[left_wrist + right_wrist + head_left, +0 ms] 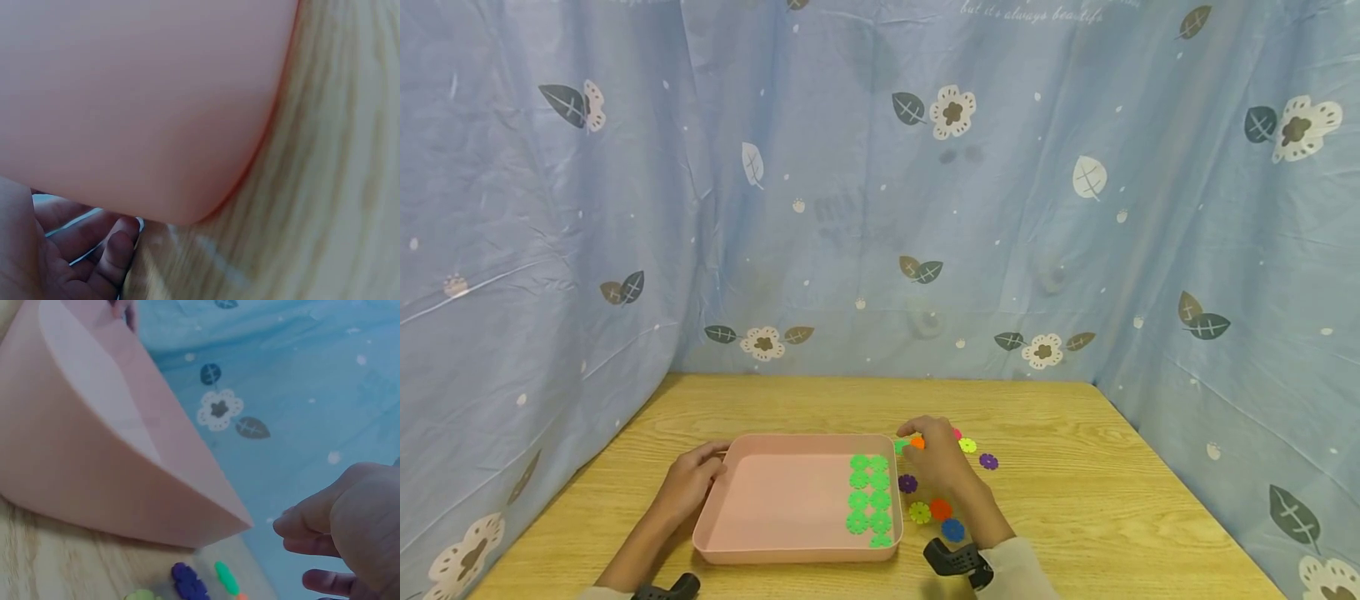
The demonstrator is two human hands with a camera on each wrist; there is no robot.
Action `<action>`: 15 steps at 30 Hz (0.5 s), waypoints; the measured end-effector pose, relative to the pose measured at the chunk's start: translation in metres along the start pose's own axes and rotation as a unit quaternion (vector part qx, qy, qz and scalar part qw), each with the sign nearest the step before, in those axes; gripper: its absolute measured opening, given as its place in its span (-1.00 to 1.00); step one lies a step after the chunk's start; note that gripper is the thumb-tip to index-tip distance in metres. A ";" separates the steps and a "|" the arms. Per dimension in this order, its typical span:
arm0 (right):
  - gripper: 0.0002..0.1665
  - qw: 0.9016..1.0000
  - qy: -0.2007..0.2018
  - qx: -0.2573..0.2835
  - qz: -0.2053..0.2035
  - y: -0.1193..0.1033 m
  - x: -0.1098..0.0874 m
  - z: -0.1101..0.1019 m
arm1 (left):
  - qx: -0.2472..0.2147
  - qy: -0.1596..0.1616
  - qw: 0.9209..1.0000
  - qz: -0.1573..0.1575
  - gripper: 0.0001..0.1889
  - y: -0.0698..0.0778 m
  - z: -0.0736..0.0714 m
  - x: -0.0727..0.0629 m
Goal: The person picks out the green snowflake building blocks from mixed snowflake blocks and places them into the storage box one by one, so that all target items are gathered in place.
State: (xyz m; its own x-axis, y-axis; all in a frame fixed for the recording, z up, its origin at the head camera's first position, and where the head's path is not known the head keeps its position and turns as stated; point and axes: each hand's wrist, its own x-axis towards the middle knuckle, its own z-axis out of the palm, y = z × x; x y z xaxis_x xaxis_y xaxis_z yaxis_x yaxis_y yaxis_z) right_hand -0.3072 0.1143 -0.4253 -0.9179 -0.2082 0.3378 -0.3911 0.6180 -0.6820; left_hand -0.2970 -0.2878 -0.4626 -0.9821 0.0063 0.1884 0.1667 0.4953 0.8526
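A shallow pink tray (797, 554) stands on the wooden table, with several green flower-shaped discs (858, 500) arranged in two columns along its right side. My left hand (688, 483) holds the tray's left wall near the far corner. In the left wrist view, its curled fingers (81, 234) show beside the pink wall. Beyond the tray's far right corner, my right hand (942, 454) hovers over loose discs, its fingers bent with nothing seen between them. Close to those fingertips lie a green disc (901, 447) and an orange disc (917, 442).
Several other discs lie right of the tray, including purple (907, 483), yellow (920, 512), red (941, 509) and blue (952, 529). A second purple disc (988, 461) sits farther right. A blue patterned curtain (880, 208) surrounds the table (1075, 500) at the back and sides.
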 end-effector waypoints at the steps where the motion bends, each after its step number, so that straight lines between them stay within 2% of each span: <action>1: -0.73 1.000 0.004 -0.005 0.000 0.001 0.000 0.001 | 0.002 0.000 1.000 0.000 -0.57 0.000 0.000 0.000; 5: -0.62 1.000 0.014 -0.015 0.011 0.006 0.000 0.006 | 0.006 0.002 1.000 0.000 -0.56 0.000 0.000 0.000; 9: -0.50 0.999 0.007 -0.040 0.029 0.014 0.000 0.011 | 0.004 0.001 1.000 -0.003 -0.56 0.000 0.000 0.000; 15: -0.50 0.995 -0.018 -0.102 0.010 0.023 0.004 0.018 | -0.005 -0.002 1.000 -0.003 -0.56 0.000 0.000 0.000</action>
State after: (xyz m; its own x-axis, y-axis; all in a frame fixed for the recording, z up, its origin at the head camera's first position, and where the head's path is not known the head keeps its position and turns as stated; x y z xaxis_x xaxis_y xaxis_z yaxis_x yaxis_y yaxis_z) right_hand -0.3214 0.1137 -0.4510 -0.9283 -0.2191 0.3005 -0.3551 0.7624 -0.5410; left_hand -0.2971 -0.2877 -0.4625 -0.9835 0.0068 0.1810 0.1614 0.4871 0.8583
